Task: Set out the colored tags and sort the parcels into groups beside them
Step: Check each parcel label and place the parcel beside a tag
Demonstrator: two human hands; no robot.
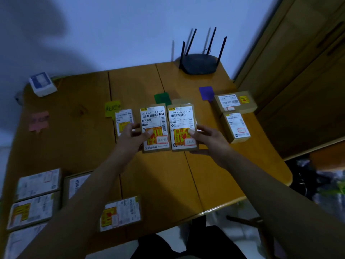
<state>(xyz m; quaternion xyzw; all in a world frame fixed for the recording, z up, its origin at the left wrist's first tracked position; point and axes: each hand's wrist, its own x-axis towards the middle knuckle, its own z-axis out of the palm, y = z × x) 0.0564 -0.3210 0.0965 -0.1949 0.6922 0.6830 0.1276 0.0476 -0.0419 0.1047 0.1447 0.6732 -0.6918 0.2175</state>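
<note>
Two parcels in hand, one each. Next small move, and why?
Likely lower the left parcel, gripped by the left hand, beside the yellow tag, next to the lone parcel there: it's nearest. Its mark is unreadable, so the group is a guess.

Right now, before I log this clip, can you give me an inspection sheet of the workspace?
Surface: wooden table, planked, dimly lit.
Job's things: pink tag, yellow tag, green tag and purple tag laid out in a row; single parcel beside the yellow tag; two parcels beside the purple tag; unsorted parcels at the near left.
Clutter: router at the far edge; tissue pack at the far left.
Grippers: left hand grips the left parcel; right hand grips the right parcel, side by side.
Cables: possible thin lead behind the router, too blurred to confirm.
Surroundings: pale wall; wooden cabinet at right.
</note>
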